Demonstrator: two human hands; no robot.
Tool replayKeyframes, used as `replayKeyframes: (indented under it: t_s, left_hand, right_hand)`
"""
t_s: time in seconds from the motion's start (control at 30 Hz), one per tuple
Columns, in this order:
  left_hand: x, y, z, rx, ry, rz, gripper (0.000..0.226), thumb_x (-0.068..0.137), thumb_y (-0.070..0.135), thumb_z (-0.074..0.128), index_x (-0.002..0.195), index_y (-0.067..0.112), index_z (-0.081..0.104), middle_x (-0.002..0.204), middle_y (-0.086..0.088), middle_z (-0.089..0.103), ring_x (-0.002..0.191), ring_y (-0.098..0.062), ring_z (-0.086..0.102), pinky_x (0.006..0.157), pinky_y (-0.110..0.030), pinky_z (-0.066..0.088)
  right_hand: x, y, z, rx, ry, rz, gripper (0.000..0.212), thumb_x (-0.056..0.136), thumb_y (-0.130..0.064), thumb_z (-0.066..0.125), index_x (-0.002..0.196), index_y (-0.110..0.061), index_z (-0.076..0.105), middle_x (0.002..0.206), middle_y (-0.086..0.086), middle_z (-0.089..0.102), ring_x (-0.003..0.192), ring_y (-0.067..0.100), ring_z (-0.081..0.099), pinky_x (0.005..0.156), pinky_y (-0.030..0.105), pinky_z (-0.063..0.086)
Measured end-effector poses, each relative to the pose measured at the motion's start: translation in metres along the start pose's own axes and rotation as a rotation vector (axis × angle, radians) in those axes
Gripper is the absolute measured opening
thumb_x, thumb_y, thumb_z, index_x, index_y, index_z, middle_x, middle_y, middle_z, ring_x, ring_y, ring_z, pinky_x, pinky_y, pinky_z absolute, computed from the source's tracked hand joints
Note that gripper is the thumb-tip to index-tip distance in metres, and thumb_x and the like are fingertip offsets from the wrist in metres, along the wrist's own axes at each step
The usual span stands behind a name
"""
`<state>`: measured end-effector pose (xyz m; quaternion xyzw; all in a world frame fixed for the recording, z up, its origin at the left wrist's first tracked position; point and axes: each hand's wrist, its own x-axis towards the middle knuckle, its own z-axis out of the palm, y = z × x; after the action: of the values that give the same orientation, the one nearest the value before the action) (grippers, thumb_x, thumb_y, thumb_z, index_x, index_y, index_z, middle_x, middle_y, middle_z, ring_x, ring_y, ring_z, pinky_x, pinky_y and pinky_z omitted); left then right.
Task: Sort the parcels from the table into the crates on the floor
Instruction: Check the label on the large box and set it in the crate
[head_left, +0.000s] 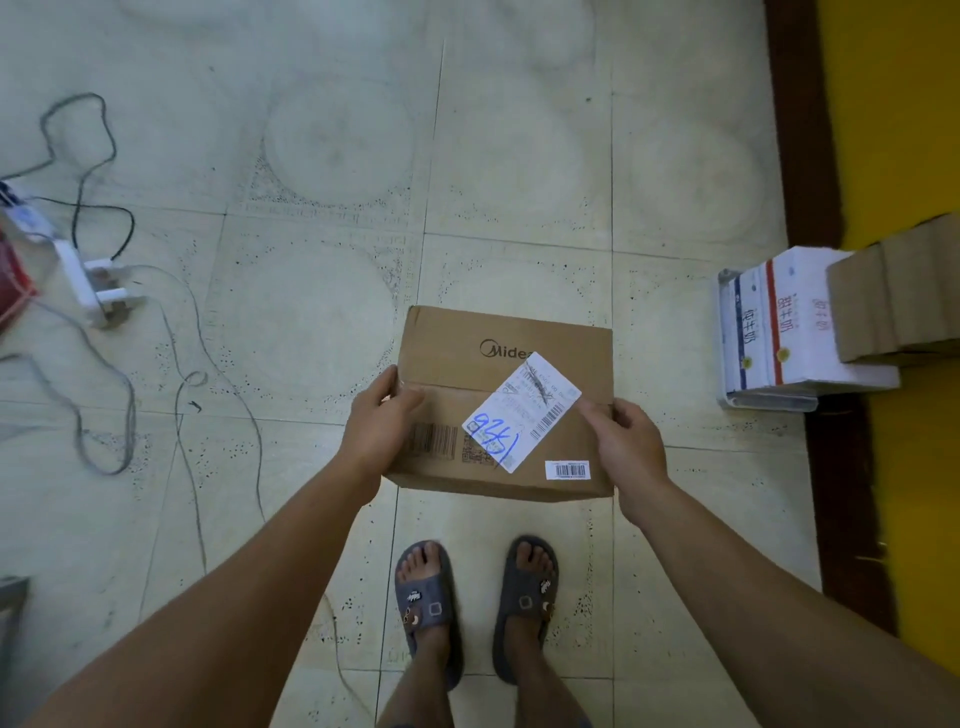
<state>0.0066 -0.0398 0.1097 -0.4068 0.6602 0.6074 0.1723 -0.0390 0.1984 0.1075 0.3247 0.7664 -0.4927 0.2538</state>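
Head view is looking straight down at a person who is holding a brown cardboard parcel (493, 332) in the air above the tiled floor (311, 291), just ahead of two feet that are wearing grey sandals (428, 608). The left hand (382, 421) is gripping the parcel's left edge, its thumb lying across the top face and its fingers wrapping out of sight underneath. The right hand (628, 441) is gripping the right edge, thumb pressing on top beside a white shipping label (519, 410) and the other fingers curling round the side. That label is sitting skewed across the top seam and is showing blue handwriting, while a small barcode sticker (568, 470) is sitting by the parcel's near right corner. At the right edge of the floor, a stack of white cartons (769, 322) with red lettering is lying beside a dark skirting board (800, 130) and a yellow wall (893, 104), with brown corrugated cardboard (893, 301) overlapping its right side. Toward the floor's left edge, a white power strip (96, 286) is lying with plugs in it, and dark cables (78, 156) are looping across the tiles.
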Motion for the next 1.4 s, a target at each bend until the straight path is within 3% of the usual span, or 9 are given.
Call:
replayKeyframes:
  t_s: [0.13,0.23,0.33,0.43,0.5,0.7,0.77,0.87,1.4]
  left_hand:
    - [-0.04,0.064,-0.029,-0.026,-0.017,0.084,0.037,0.1,0.02,0.052,0.133,0.038,0.055,0.117,0.021,0.058,0.108,-0.007,0.053,0.087,-0.027,0.038]
    - [-0.071,0.113,-0.058,-0.048,0.031,0.154,0.063,0.095,0.02,0.06,0.153,0.03,0.037,0.143,0.013,0.049,0.126,-0.012,0.05,0.099,-0.029,0.038]
    - [-0.091,0.154,-0.083,-0.057,0.062,0.234,0.065,0.092,0.025,0.066,0.151,0.027,0.039,0.145,0.008,0.051,0.127,-0.015,0.052,0.101,-0.031,0.042]
    - [-0.107,0.189,-0.1,-0.077,0.042,0.338,0.032,0.094,0.021,0.065,0.118,0.041,0.057,0.116,0.014,0.062,0.104,-0.005,0.06,0.08,-0.023,0.046]
    - [-0.117,0.213,-0.107,-0.127,0.032,0.396,0.028,0.094,0.019,0.064,0.108,0.043,0.058,0.108,0.02,0.063,0.1,0.001,0.059,0.074,-0.02,0.045]
    - [-0.132,0.282,-0.118,-0.196,0.036,0.483,0.043,0.094,0.024,0.066,0.134,0.036,0.057,0.118,0.018,0.067,0.104,-0.001,0.063,0.078,-0.021,0.047]
    - [-0.13,0.306,-0.119,-0.2,0.043,0.516,0.052,0.093,0.026,0.067,0.141,0.037,0.052,0.123,0.015,0.065,0.106,-0.002,0.062,0.082,-0.024,0.048]
    - [-0.12,0.346,-0.118,-0.209,0.046,0.551,0.06,0.093,0.026,0.068,0.147,0.036,0.045,0.129,0.01,0.062,0.107,-0.002,0.06,0.082,-0.023,0.048]
    - [0.016,0.581,-0.084,-0.31,0.059,0.586,0.056,0.093,0.026,0.068,0.144,0.039,0.049,0.128,0.011,0.065,0.108,-0.006,0.063,0.079,-0.022,0.049]
  right_hand:
    - [-0.05,-0.057,-0.014,0.088,0.008,-0.093,0.017,0.096,-0.034,0.065,0.112,-0.032,0.061,0.108,-0.013,0.066,0.091,0.014,0.069,0.074,0.033,0.057]
    - [-0.087,-0.106,-0.023,0.141,0.009,-0.198,0.012,0.096,-0.027,0.064,0.097,-0.038,0.065,0.097,-0.021,0.068,0.089,0.011,0.07,0.078,0.034,0.058]
    - [-0.117,-0.152,-0.028,0.174,-0.001,-0.308,0.03,0.091,-0.036,0.066,0.121,-0.039,0.066,0.121,-0.013,0.064,0.103,0.013,0.068,0.083,0.034,0.059]
    - [-0.137,-0.19,-0.03,0.242,-0.016,-0.371,0.061,0.083,-0.047,0.07,0.141,-0.042,0.051,0.138,-0.011,0.051,0.118,0.013,0.062,0.099,0.044,0.055]
    - [-0.151,-0.217,-0.033,0.288,-0.026,-0.406,0.064,0.086,-0.042,0.071,0.145,-0.043,0.046,0.14,-0.013,0.054,0.122,0.012,0.06,0.106,0.045,0.05]
    - [-0.166,-0.285,-0.048,0.336,-0.066,-0.503,0.063,0.097,-0.029,0.065,0.152,-0.038,0.036,0.11,-0.031,0.055,0.11,0.007,0.062,0.094,0.033,0.053]
    - [-0.163,-0.308,-0.051,0.342,-0.05,-0.521,0.063,0.097,-0.03,0.065,0.152,-0.039,0.034,0.114,-0.025,0.056,0.108,0.007,0.062,0.084,0.029,0.052]
    - [-0.152,-0.343,-0.055,0.351,-0.033,-0.557,0.068,0.095,-0.031,0.067,0.154,-0.037,0.032,0.132,-0.012,0.054,0.115,0.014,0.061,0.089,0.032,0.054]
    - [-0.017,-0.599,-0.07,0.335,-0.03,-0.682,0.069,0.095,-0.026,0.068,0.155,-0.035,0.034,0.136,-0.013,0.054,0.121,0.013,0.058,0.099,0.035,0.051]
